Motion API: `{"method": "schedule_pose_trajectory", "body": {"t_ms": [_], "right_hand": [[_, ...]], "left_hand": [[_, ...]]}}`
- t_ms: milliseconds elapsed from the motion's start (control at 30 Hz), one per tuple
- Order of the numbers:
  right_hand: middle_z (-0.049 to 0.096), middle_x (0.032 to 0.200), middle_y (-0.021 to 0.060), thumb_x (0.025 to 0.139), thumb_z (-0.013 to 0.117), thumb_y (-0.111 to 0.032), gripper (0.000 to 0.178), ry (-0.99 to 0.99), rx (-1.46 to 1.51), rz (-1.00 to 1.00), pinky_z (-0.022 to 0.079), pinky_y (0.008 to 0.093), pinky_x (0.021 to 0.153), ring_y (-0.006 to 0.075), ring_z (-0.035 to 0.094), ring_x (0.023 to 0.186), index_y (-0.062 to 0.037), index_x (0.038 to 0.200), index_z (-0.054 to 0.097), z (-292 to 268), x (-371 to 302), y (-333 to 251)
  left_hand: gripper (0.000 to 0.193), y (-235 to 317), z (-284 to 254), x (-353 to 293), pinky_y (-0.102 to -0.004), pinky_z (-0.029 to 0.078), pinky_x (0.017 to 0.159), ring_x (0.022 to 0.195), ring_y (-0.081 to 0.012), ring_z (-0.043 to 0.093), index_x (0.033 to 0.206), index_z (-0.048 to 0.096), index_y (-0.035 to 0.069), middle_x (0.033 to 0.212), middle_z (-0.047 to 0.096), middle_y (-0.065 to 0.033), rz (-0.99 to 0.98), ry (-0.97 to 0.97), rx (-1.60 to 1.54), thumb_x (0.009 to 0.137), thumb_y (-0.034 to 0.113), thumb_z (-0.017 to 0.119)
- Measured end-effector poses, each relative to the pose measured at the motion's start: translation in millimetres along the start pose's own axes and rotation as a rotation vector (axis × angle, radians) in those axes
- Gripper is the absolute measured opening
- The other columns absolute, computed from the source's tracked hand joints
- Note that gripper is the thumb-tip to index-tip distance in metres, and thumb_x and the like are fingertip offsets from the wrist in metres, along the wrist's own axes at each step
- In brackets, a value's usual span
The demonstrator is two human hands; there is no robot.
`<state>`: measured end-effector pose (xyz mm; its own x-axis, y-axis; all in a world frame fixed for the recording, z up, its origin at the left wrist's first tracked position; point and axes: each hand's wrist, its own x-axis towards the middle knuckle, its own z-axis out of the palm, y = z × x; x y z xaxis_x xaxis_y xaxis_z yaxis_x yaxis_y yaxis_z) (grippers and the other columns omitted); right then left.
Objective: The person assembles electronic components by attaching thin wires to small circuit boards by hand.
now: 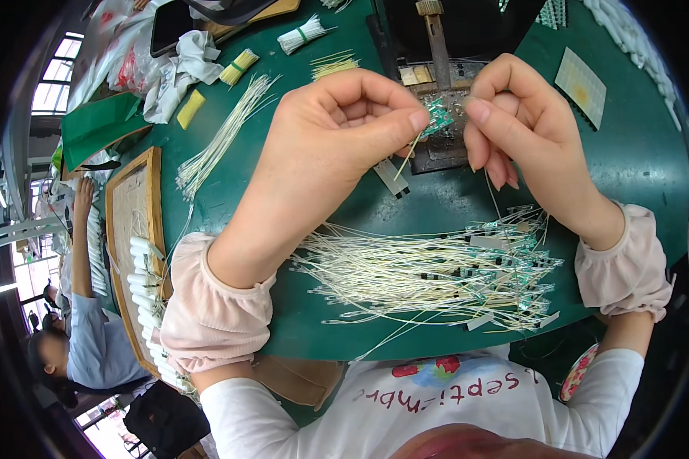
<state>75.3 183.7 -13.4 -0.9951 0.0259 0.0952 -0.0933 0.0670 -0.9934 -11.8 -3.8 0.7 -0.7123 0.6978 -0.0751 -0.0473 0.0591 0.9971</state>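
Note:
My left hand point(352, 126) pinches a small green circuit board point(439, 116) between thumb and forefinger. A short yellow wire point(407, 158) slants down from beside the board. Close by on the right, my right hand point(517, 122) is closed, thumb against bent fingers. A thin dark strand point(492, 193) hangs below it; whether the fingers grip that strand is hidden. Both hands are raised in front of a metal fixture point(440, 46) with an upright rod. Beneath them lies a wide pile of white and pale yellow wires point(406, 268), with small green boards at its right end.
Bundles of white wire point(302, 34) and yellow wire point(239, 66) lie at the far left, near a loose white bundle point(226, 141). A pale panel point(581, 88) rests at right. A wooden-framed tray point(155, 199) stands left, with another person point(99, 336) beyond it.

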Motion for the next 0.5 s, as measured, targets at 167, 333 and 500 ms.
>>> {"method": "schedule_pose_trajectory", "body": {"t_ms": [167,333,500], "right_hand": [[0.057,0.061,0.0029,0.094,0.050,-0.018,0.013,-0.029,0.051,0.108,0.031,0.0152,0.037,0.0036,0.046,0.042,-0.0058,0.090,0.046,-3.0,0.9,3.6],[0.057,0.061,0.0032,0.092,0.053,-0.017,0.013,-0.109,0.085,0.163,0.034,0.0152,0.037,0.0035,0.047,0.043,-0.0039,0.093,0.051,-3.6,0.1,3.3],[0.057,0.061,0.0024,0.090,0.056,-0.015,0.012,-0.170,0.060,0.186,0.034,0.0152,0.038,0.0024,0.047,0.042,-0.0027,0.092,0.055,-6.1,-1.7,3.3]], "left_hand": [[0.014,-2.3,-2.5,-0.4,-0.0201,0.047,0.069,0.070,-0.0065,0.057,0.092,0.063,0.000,0.081,0.063,-0.0012,-0.059,-0.012,-0.032,0.083,0.010,0.067],[0.013,-2.9,-0.5,-1.9,-0.0193,0.047,0.069,0.072,-0.0056,0.057,0.092,0.062,0.000,0.082,0.063,-0.0007,-0.012,-0.049,0.019,0.083,0.009,0.066],[0.011,1.7,2.4,-3.7,-0.0178,0.047,0.068,0.074,-0.0049,0.057,0.091,0.062,0.000,0.083,0.062,-0.0006,-0.058,-0.085,0.103,0.083,0.005,0.067]]}}
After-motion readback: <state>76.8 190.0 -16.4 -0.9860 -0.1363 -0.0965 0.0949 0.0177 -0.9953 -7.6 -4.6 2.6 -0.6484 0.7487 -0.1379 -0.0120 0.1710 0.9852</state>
